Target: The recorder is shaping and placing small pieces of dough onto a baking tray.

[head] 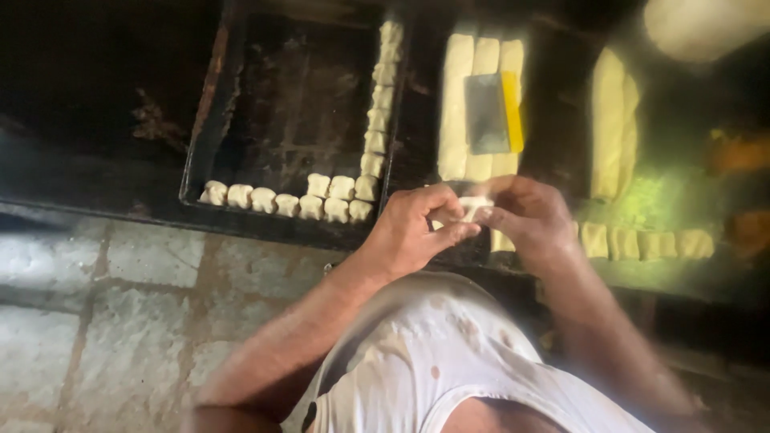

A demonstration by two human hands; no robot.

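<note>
Both hands meet over the near edge of the table [120, 188], pinching one small dough piece [473, 205] between them. The left hand [413, 232] has its fingers [449, 235] curled nearly closed, thumb and forefinger pressed on the piece's left side; the right hand [529, 216] is likewise curled, its fingertips gripping the piece from the right. The piece is pale, partly hidden by the fingers, and held in the air just in front of the person's white shirt [433, 353]. To the left lies a dark tray [204, 136] holding shaped dough lumps [321, 196]: about nine in a row and a partial second row along its near edge, and a column of about seven up its right wall; blur makes the count uncertain. Right of the tray, three long dough strips [459, 104] lie side by side, with a flat scraper [488, 114], grey with a yellow edge, resting on them. Farther right are two more thick strips [611, 120], and along the near table edge a row of about five cut pieces [642, 242], just beside the right hand. A stone floor [104, 313] shows below left.
</note>
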